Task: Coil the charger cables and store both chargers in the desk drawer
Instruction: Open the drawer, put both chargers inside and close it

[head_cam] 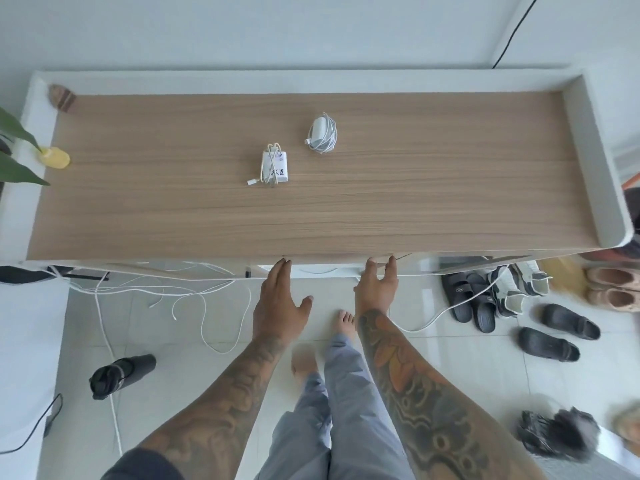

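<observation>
Two white chargers lie on the wooden desk top [415, 188]. A square charger [273, 167] with its cable wound around it and a handwritten label sits near the middle. An oval charger [322, 134] with its cable coiled around it lies just behind and to the right. My left hand [280, 299] and my right hand [375, 285] reach side by side to the desk's front edge, fingertips touching the underside lip where the drawer front [332, 263] sits. Both hands hold nothing, fingers spread. The drawer's inside is hidden.
Loose white cables [194, 292] hang and trail under the desk at the left. A black bottle [121, 375] lies on the tiled floor. Several sandals and shoes [485, 299] crowd the floor at the right. A plant leaf [17, 133] and yellow object [57, 157] sit at the desk's left end.
</observation>
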